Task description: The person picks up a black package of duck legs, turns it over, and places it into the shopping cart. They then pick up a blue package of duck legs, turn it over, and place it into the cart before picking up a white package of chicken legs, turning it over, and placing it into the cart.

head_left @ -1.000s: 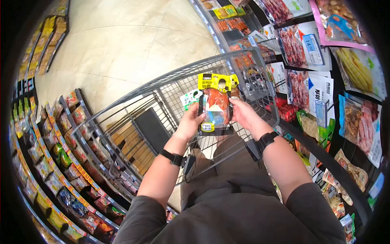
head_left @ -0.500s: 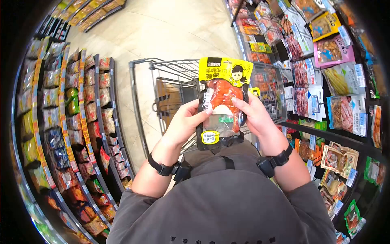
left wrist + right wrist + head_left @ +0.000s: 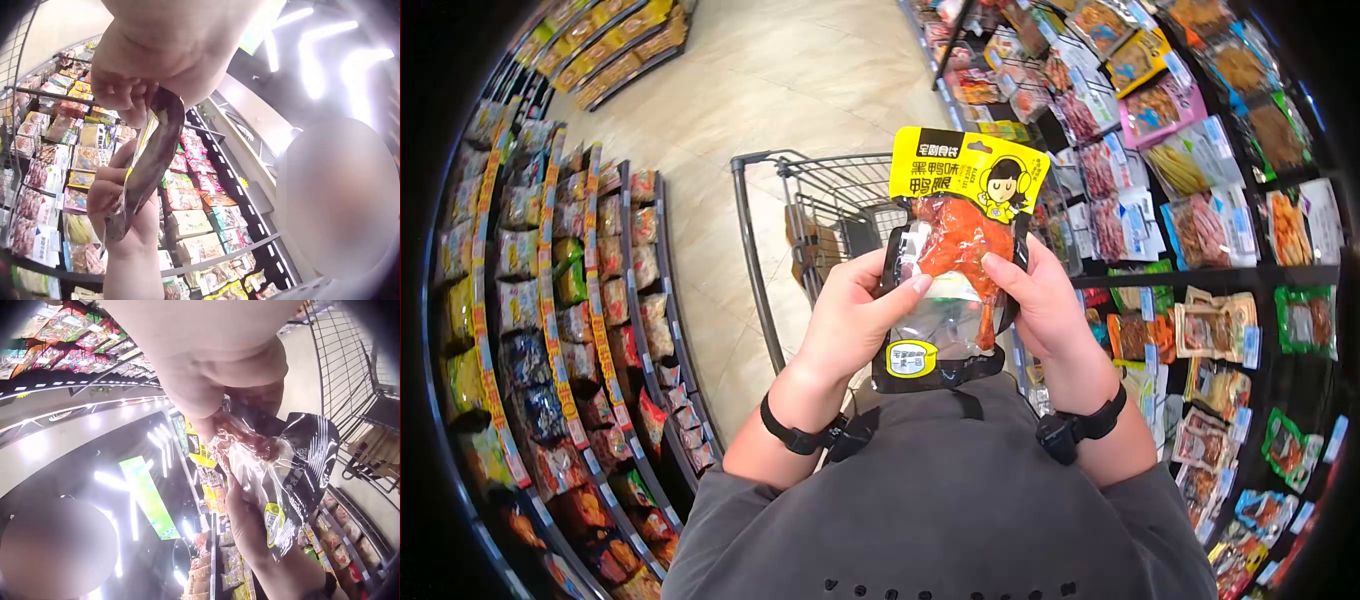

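Note:
A sealed bag of duck leg, with a yellow top, a cartoon girl and a clear window, is held upright before the body in the head view. My left hand grips its left edge, thumb across the front. On the opposite edge my right hand pinches it, the thumb pressing on the reddish meat. In the left wrist view the bag appears edge-on between both hands. The right wrist view shows its black and clear plastic at an angle, with fingers curled behind it.
Behind the bag stands a wire shopping cart. Shelves of packaged snacks line the left side of the aisle. Racks of packaged meats with price tags stand close on the right. Pale floor runs ahead.
Both hands have brought the duck leg bag up from over the cart, nearer the body and camera. Other packs seen behind it at first are now out of sight. The view has shifted.

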`<action>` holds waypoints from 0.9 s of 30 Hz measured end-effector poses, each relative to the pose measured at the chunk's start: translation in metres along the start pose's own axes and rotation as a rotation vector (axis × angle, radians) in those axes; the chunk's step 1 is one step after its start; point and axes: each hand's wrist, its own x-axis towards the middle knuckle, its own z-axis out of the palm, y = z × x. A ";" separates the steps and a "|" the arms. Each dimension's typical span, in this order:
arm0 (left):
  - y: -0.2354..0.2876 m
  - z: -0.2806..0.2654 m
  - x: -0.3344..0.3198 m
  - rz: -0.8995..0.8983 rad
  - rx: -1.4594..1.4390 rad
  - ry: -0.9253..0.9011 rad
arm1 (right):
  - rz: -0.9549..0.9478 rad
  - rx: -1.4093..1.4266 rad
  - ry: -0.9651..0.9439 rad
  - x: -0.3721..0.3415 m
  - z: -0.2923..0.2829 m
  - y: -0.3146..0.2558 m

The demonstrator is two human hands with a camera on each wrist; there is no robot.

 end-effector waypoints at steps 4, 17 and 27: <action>-0.010 0.017 0.014 -0.006 0.089 -0.059 | -0.064 -0.100 0.113 -0.024 -0.018 -0.003; -0.062 0.131 0.044 -0.225 0.247 -0.564 | -0.234 -0.053 0.571 -0.158 -0.089 -0.011; -0.106 0.244 -0.020 -0.246 0.333 -0.834 | -0.405 -0.178 0.862 -0.309 -0.106 0.004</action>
